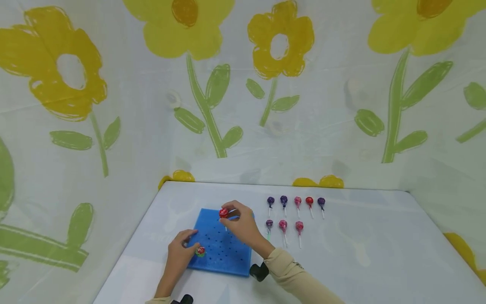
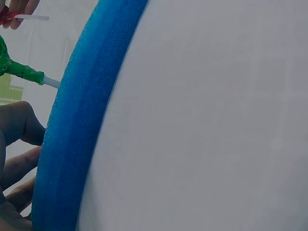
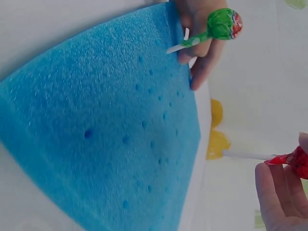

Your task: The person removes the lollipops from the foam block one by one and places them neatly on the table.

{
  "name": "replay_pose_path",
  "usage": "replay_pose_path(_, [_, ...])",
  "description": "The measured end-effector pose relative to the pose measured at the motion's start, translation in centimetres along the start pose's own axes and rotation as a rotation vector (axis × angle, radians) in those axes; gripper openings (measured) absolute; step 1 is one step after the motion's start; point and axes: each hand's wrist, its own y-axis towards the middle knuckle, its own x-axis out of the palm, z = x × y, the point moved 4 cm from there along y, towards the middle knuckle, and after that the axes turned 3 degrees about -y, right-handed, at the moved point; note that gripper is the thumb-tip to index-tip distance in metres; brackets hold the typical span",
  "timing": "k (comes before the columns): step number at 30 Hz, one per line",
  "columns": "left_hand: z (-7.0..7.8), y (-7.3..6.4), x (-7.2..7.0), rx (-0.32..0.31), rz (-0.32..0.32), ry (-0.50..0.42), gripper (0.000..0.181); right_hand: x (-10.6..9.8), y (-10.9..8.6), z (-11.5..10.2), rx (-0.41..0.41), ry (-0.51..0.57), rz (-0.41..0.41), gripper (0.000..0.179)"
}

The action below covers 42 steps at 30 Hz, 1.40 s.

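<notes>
My right hand (image 1: 243,223) pinches a red-wrapped lollipop (image 1: 223,213) by its candy head, above the far part of a blue foam board (image 1: 222,264). In the right wrist view, the white stick (image 3: 248,155) of this lollipop points toward the board and is apart from it. A lollipop in a green and red wrapper (image 3: 222,24) stands with its stick in the board, near the left edge. My left hand (image 1: 180,251) rests at that edge, fingers loosely bent on the foam and thumb beside the green lollipop. Small holes dot the board's top.
Right of the board, two rows of lollipops lie on the white table (image 1: 360,253): purple (image 1: 284,199), pink (image 1: 282,224) and red (image 1: 309,200) ones. A curtain with yellow flowers (image 1: 281,46) hangs behind the table and at its sides.
</notes>
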Motion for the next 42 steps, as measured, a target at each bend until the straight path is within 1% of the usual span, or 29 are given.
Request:
replay_pose_path(9, [-0.3,0.0,0.0,-0.023,-0.016,-0.022,0.042,-2.8,-0.7,-0.4,-0.022,-0.02,0.074,0.029])
replay_pose_path(14, [0.0,0.1,0.0,-0.023,-0.021,-0.016,0.042,-4.5,-1.3,-0.7,0.024,-0.052,0.12,0.029])
replay_pose_path(18, [0.1,0.1,0.0,-0.029,-0.023,-0.01,0.041,-5.8,-2.1,-2.8,0.046,-0.07,0.143,0.028])
replay_pose_path(21, [0.1,0.0,-0.1,-0.028,-0.024,-0.007,0.041,-6.8,-2.5,-2.2,0.057,-0.082,0.156,0.028])
replay_pose_path(25, [0.0,0.0,0.0,-0.021,-0.022,-0.006,0.042,-8.1,-2.6,0.4,0.064,-0.102,0.194,0.028])
replay_pose_path(28, [-0.1,0.1,0.0,-0.015,-0.02,-0.001,0.042,-9.0,-2.9,0.7,0.055,-0.115,0.216,0.028])
replay_pose_path(34, [-0.2,0.1,0.1,-0.004,-0.023,-0.005,0.042,-10.7,-3.4,1.2,0.092,-0.093,0.243,0.028])
replay_pose_path(39, [-0.2,0.2,0.1,-0.001,-0.02,-0.004,0.042,-11.9,-3.9,1.6,0.106,-0.11,0.245,0.03])
replay_pose_path(42, [-0.2,0.1,0.0,0.001,-0.02,0.0,0.042,-12.6,-4.2,1.8,0.13,-0.117,0.256,0.03])
